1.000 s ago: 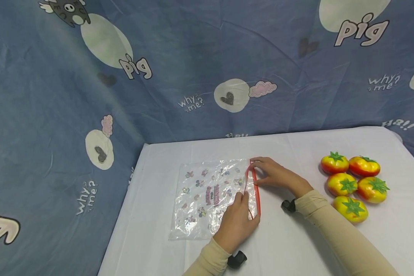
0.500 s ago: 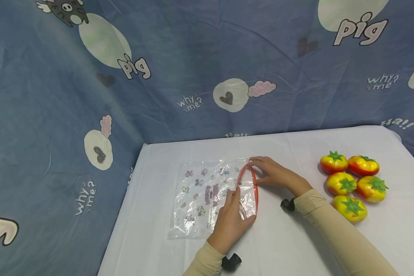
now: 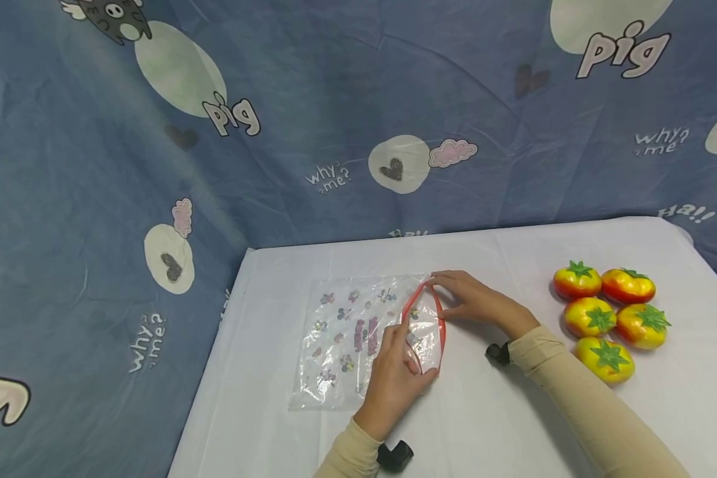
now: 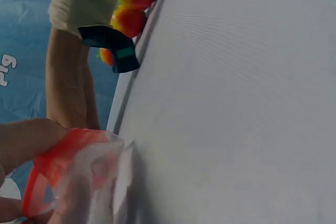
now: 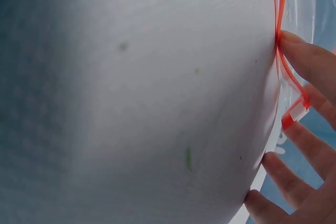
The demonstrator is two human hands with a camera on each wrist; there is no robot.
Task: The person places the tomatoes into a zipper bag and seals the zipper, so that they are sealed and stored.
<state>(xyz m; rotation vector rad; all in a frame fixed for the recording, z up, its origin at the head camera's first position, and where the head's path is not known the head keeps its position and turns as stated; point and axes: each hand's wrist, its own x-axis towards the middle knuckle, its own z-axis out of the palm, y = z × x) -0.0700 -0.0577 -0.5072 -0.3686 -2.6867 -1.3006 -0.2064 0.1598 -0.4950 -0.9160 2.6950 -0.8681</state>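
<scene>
A clear plastic zip bag [image 3: 334, 362] printed with small cartoon figures lies flat on the white table, its red-edged mouth facing right and gaping. My left hand [image 3: 391, 382] holds the near part of that mouth, index finger at the raised upper lip and thumb by the lower edge. In the left wrist view the red strip [image 4: 73, 142] runs under the thumb. My right hand [image 3: 469, 299] grips the far corner of the mouth. The right wrist view shows its thumb [image 5: 304, 56] against the red edge and fingers around a small white-and-red end piece [image 5: 297, 112].
Several red-and-yellow toy tomatoes [image 3: 589, 317] with green leaf tops sit grouped on the right of the table [image 3: 490, 425]. A blue printed cloth [image 3: 311, 79] hangs behind and to the left. Each wrist bears a black camera mount [image 3: 396, 456].
The left hand has moved left, drawing the upper red lip away from the lower one, so the bag's mouth gapes wider. The right hand stays at the far corner.
</scene>
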